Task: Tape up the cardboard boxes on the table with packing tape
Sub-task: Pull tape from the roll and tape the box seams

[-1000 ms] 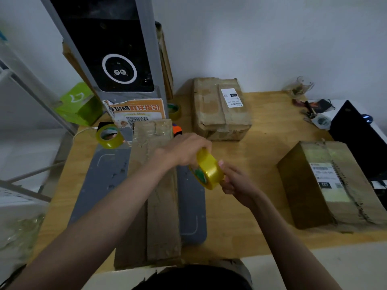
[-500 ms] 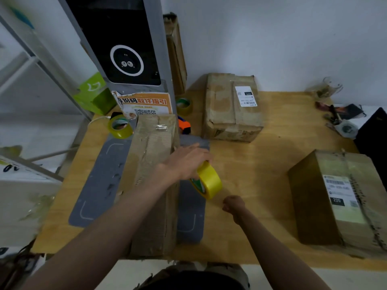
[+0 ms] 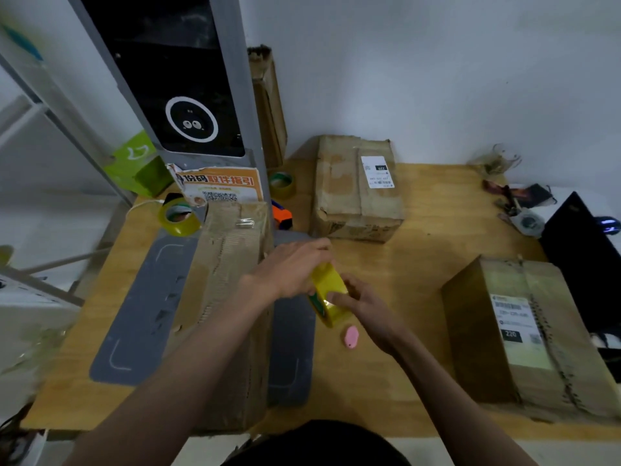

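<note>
My left hand [image 3: 292,267] grips a yellow roll of packing tape [image 3: 327,294] from above, over the table just right of a long cardboard box [image 3: 228,297] that lies on a grey mat [image 3: 144,307]. My right hand [image 3: 366,307] has come up to the roll, its fingers on the roll's outer face. A small pink object [image 3: 351,337] lies on the table under the roll. A second box [image 3: 358,190] with a white label sits at the back. A third labelled box [image 3: 527,334] stands at the right.
Two more tape rolls lie at the back left, one yellow [image 3: 179,216] and one green-cored [image 3: 281,184]. An orange cutter [image 3: 281,215] sits behind the long box. A grey kiosk [image 3: 181,89] rises at the rear; a black laptop [image 3: 584,260] and small clutter [image 3: 517,203] are at the right.
My right hand left the roll and dropped to the table as a fist, then came back up to the roll. A pink object now lies where the fist was.
</note>
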Demonstrator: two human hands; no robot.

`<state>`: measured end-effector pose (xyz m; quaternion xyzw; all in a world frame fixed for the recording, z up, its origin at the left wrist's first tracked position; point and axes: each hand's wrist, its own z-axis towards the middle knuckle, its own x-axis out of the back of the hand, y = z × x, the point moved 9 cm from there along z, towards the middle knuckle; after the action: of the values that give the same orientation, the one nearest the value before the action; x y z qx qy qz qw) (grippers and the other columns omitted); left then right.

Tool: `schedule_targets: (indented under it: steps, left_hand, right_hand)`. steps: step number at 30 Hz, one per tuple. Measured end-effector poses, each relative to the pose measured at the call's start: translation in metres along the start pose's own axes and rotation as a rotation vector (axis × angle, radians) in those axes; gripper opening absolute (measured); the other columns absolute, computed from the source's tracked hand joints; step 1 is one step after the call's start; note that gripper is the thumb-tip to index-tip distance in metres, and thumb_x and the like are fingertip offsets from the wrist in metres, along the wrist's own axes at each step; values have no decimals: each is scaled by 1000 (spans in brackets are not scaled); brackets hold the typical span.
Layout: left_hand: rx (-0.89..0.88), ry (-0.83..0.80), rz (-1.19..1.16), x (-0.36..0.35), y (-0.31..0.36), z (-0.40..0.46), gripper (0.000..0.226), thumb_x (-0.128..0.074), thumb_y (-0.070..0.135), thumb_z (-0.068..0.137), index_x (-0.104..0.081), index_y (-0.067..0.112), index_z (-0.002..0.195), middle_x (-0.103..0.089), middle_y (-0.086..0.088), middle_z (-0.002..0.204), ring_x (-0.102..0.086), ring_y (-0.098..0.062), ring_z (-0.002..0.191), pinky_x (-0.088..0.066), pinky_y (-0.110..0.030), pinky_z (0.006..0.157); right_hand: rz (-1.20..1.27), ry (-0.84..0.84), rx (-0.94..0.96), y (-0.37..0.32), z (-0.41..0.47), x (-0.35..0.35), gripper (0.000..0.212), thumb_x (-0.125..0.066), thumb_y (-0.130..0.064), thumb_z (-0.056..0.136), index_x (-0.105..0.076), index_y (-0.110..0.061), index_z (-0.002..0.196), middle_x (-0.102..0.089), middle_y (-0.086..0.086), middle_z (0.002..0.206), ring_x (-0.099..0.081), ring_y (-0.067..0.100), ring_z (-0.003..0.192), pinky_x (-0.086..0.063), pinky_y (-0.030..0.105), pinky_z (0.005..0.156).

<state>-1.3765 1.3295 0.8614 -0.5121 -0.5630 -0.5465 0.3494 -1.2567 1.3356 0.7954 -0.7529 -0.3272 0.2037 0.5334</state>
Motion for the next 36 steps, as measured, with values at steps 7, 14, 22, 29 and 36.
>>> schedule_targets:
  steps: [7, 14, 22, 29, 36]
  left_hand:
    - [246, 166, -340, 10, -12, -10, 40, -64, 26, 93, -64, 22, 133, -47, 12, 118, -51, -11, 118, -43, -29, 96]
    - [352, 347, -295, 16, 4, -19, 36, -63, 40, 95, -67, 21, 125, -45, 11, 112, -56, -11, 98, -52, -35, 86]
    - [435, 509, -349, 20, 4, -21, 30, -68, 40, 91, -61, 21, 112, -48, 10, 111, -50, -9, 108, -44, -23, 85]
    - [447, 561, -346, 20, 7, -18, 19, -66, 26, 89, -53, 17, 99, -47, 5, 105, -42, -11, 100, -42, -27, 83]
    - [460, 619, -373, 13, 6, -17, 19, -67, 23, 85, -50, 18, 92, -45, 6, 100, -38, -12, 95, -30, -20, 79]
  right_hand:
    - [70, 101, 9, -17, 3, 0, 28, -70, -11, 93, -60, -7, 119, -73, 7, 107, -68, 13, 94, -54, 23, 72]
    - [-4, 152, 58, -26, 5, -2, 27, -65, 3, 90, -55, -1, 115, -67, 22, 106, -65, 13, 87, -53, 22, 70]
    - [-59, 187, 89, -29, 4, -1, 20, -60, 2, 92, -56, -4, 110, -66, 9, 94, -61, 7, 79, -51, 23, 67]
    - [-67, 199, 72, -30, 4, -2, 24, -57, 4, 91, -56, -8, 111, -68, 5, 94, -64, 12, 85, -54, 28, 70]
    - [-79, 209, 68, -33, 2, -2, 24, -59, -14, 84, -57, -10, 107, -67, 9, 95, -63, 27, 93, -53, 55, 82]
